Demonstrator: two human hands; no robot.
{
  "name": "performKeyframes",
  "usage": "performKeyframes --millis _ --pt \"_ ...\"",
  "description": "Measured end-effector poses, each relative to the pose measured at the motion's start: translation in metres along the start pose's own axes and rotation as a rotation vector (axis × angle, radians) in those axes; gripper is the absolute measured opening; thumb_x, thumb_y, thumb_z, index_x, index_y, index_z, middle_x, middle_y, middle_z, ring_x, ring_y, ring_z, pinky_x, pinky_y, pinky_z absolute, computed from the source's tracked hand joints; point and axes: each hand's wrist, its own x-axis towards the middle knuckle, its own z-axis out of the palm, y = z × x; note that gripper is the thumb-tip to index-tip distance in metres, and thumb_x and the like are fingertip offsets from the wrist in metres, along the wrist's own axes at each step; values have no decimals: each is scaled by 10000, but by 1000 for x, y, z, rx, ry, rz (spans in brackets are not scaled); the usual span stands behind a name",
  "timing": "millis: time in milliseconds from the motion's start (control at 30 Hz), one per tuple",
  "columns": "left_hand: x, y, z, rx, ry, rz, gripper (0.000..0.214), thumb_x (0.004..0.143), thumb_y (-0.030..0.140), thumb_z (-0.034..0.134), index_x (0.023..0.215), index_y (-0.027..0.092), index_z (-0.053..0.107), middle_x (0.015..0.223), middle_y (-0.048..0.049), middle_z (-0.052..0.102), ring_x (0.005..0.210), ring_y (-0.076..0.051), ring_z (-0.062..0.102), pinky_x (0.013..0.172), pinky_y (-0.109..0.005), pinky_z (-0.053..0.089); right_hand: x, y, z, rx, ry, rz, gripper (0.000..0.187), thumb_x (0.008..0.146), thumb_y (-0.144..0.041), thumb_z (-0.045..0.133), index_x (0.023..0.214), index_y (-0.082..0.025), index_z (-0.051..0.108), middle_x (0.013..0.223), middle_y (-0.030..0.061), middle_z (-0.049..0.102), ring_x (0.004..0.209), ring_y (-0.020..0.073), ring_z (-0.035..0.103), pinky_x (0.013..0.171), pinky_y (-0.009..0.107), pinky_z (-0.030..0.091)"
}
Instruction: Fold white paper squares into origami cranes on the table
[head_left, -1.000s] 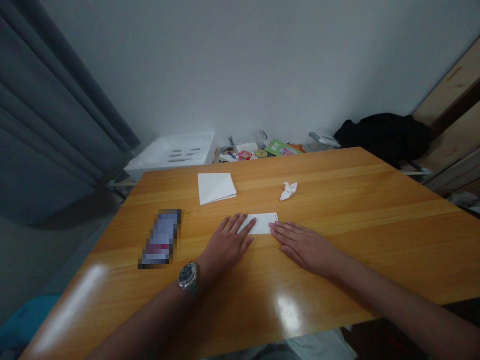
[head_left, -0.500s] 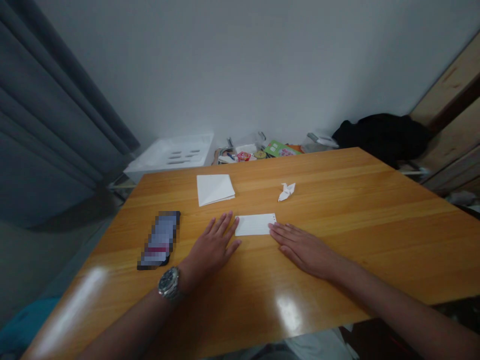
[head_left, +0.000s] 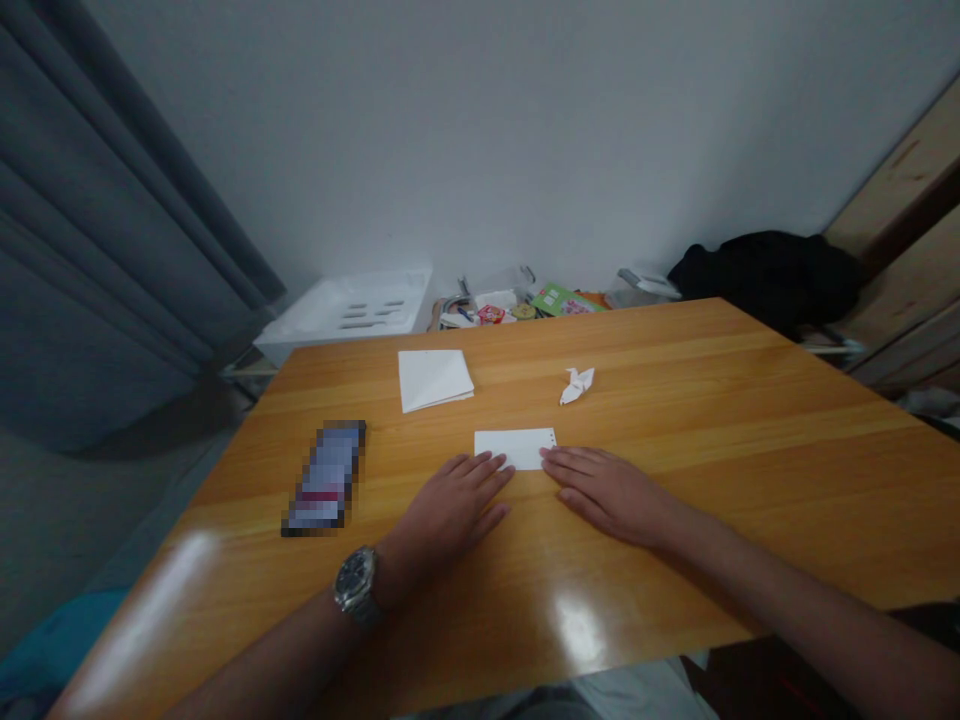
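Fingers [head_left: 577, 463] of the right hand [head_left: 613, 497] lie flat and straight, clasping nothing, their tips on the lower right part of a white paper strip [head_left: 519, 442], while the left hand [head_left: 454, 505], likewise outspread with an unclosed grip, overlaps its lower left edge. The strip rests flat on the wooden table [head_left: 750, 430], with a folded paper bird [head_left: 577, 386] beyond it to the right and folded white paper [head_left: 435, 379] beyond it to the left. Farther left lies a pixelated phone [head_left: 327, 480], near the left wrist's metal watch [head_left: 355, 579].

head camera | above table [head_left: 517, 560] near side | faces forward-down | hands [head_left: 611, 497] close, wall [head_left: 487, 140] beyond
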Motion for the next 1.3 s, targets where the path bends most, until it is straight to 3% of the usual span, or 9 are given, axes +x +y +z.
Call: performKeyframes --millis 167,333,600,800,967,1067,1133,1300 --pt "16 -1 0 -28 66 -5 317 1037 366 440 1233 196 622 1370 -93 590 1252 -239 549 1096 -403 431 19 9 -7 -2 21 -25 299 1012 -331 507 1219 -232 698 1322 82 672 1156 251 647 994 435 517" --pt "38 -3 1 31 52 8 203 1029 327 471 1065 193 619 1110 -70 646 986 -218 603 893 -355 506 33 13 -11 26 25 -55 208 996 -272 546 1064 -224 737 1146 79 718 1044 210 661 905 349 524" --pt "43 -12 7 143 53 63 156 1035 259 460 1053 189 599 1048 -58 638 908 -200 587 772 -307 483 36 13 -10 -7 29 -94 189 1002 -235 531 1045 -210 714 1087 85 708 986 205 652 847 316 504" --pt "39 -12 5 2 151 -26 230 1050 267 398 998 182 605 957 -55 653 871 -195 608 754 -300 474 38 15 -7 22 165 -32 168 984 -233 553 943 -206 714 957 77 727 875 202 652 772 312 471" --pt "36 -3 -8 -308 276 -140 202 1021 320 480 1034 199 641 963 -48 678 875 -179 633 758 -278 472 45 6 -23 324 272 107 157 966 -304 578 941 -212 702 902 52 728 840 199 657 791 322 475" --pt "37 1 -11 -573 363 -256 186 991 339 542 968 206 670 915 -29 698 831 -161 647 740 -257 477 51 1 -27 598 330 211 171 948 -355 606 1007 -227 703 981 55 730 907 207 671 827 330 497" --pt "40 1 -9 -786 441 -364 185 962 355 583 929 193 665 876 -26 705 782 -153 653 697 -241 487 55 -1 -22 869 416 308 297 913 -409 650 1144 -222 654 1018 72 721 916 214 679 812 337 525" --pt "45 -1 0 -1129 570 -528 238 870 397 668 879 165 617 825 -37 696 765 -162 667 663 -233 505 61 -11 2 1286 399 444 387 810 -485 753 1024 -174 667 1000 98 732 875 222 683 797 363 541"
